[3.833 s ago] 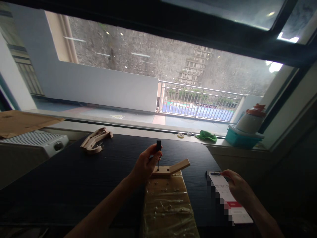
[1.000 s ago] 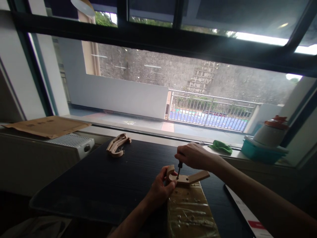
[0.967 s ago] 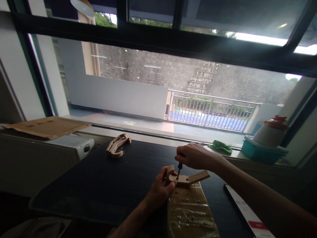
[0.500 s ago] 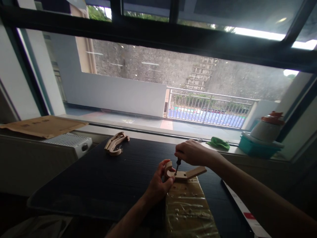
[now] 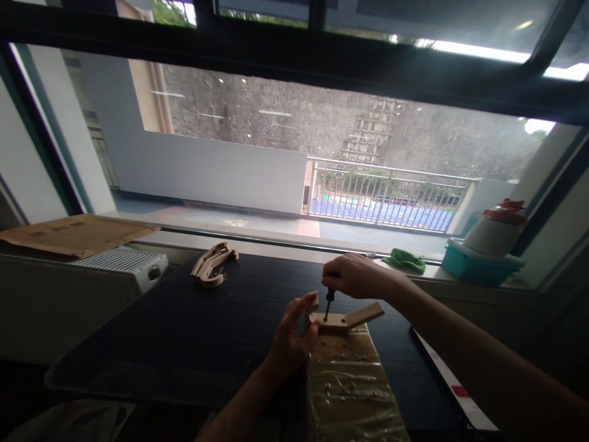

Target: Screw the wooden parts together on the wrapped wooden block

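Note:
My right hand is closed around the handle of a screwdriver, held upright. Its tip meets a hole in a pale wooden hook, near the curved end. A second hole shows farther right, before the angled arm. The hook lies on the far end of a box wrapped in clear tape. With thumb and fingers, my left hand grips the hook's curved end. Small screw-like bits dot the box top.
More wooden hooks lie with a few screws at the dark table's far left. Along the sill are a green cloth and a teal box bearing a white bottle. A brown envelope rests on the radiator.
The camera view has shifted slightly. My left fingers have straightened a little around the hook's curved end. The screwdriver stays at the same hole.

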### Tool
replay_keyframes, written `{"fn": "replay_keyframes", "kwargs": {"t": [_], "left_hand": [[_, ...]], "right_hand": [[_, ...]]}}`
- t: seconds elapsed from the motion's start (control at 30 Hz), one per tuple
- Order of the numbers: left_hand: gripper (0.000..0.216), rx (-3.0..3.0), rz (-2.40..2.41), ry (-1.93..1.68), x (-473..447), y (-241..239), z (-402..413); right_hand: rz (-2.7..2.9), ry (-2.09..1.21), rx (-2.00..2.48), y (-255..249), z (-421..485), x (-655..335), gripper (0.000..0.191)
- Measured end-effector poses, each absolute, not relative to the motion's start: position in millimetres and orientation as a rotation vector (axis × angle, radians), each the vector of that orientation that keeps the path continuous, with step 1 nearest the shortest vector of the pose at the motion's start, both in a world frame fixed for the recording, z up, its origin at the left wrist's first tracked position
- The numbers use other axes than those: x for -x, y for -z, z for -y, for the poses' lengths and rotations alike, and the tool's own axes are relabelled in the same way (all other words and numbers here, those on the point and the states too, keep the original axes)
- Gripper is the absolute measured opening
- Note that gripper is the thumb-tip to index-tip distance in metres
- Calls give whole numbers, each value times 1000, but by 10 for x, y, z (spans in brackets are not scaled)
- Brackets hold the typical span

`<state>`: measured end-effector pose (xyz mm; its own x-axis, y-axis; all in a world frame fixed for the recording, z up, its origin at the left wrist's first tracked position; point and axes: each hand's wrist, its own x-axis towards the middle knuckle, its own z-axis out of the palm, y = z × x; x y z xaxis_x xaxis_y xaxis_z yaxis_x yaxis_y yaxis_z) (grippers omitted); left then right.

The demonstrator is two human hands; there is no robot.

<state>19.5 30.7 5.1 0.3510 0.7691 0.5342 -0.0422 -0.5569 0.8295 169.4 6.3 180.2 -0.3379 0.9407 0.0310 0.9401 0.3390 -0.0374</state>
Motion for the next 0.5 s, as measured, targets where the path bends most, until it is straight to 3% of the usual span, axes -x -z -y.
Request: {"fn": "replay_keyframes", "kwargs": {"t": [0.5], "left_hand": [[47, -1730, -638, -1273, -198, -37, -306]], "right_hand": [[2613, -94, 1796, -1904, 12, -1662, 21]]}}
